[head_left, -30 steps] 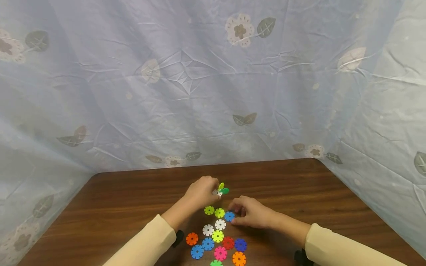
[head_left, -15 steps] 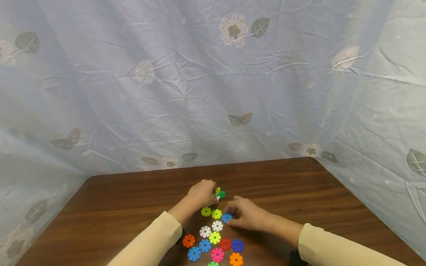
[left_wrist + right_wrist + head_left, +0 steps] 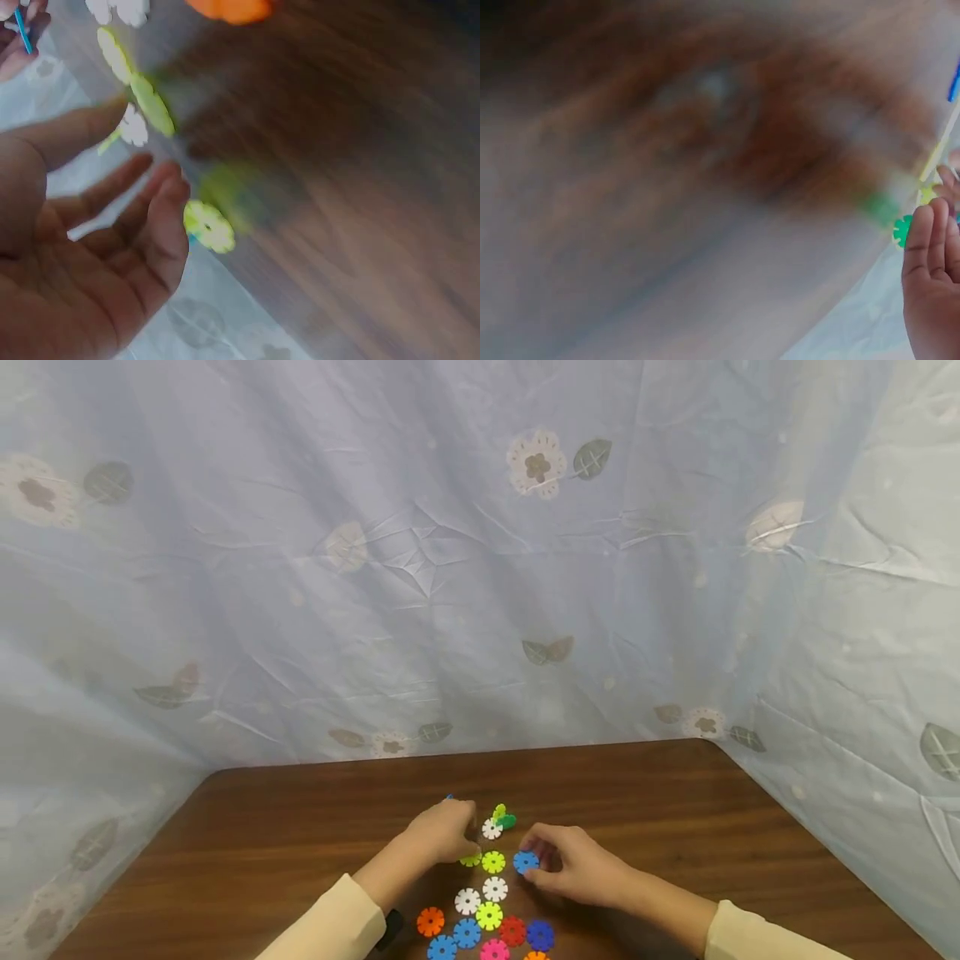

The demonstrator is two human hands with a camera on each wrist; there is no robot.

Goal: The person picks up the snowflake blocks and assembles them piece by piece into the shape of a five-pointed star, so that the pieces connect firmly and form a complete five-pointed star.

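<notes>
My left hand hovers with loosely bent fingers at a yellow-green notched disc, partly covering it; no disc shows in its grasp in the left wrist view. My right hand pinches a light blue notched disc between thumb and fingers; the left wrist view shows this blue disc edge-on. Between the hands lies another yellow-green disc. Beyond it a white disc has a green disc and a yellow one standing up at it.
Nearer me lie several more discs, among them a white one, an orange one and a red one. A yellow disc lies beyond my left hand. A patterned curtain surrounds the brown table.
My left hand has left the white disc and come back toward the left yellow-green disc. My right hand has drawn the light blue disc slightly rightward, away from its neighbour. The head view has shifted.
</notes>
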